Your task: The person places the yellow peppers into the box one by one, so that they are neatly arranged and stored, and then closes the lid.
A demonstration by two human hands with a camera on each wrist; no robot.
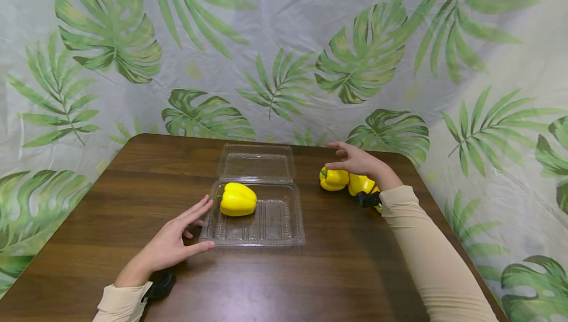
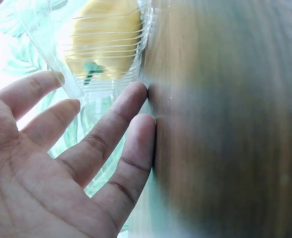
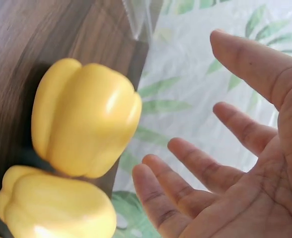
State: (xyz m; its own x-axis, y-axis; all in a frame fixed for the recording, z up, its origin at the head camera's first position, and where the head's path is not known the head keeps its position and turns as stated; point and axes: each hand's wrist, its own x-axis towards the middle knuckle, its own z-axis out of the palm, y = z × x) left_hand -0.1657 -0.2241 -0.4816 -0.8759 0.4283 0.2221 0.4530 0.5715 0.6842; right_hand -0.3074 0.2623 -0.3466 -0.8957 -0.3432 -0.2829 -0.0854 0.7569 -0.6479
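Clock centred on clear container: one yellow pepper inside, toward 10; lid folded back at 12. We count two loose peppers, plus partly hidden third, near 2. Right hand above them, fingers spread, nothing held. Left hand at rim near 8, fingers extended, empty. We judge early stage: one in, others out, lid unclosed.

No legible text, labels, numbers or signs.
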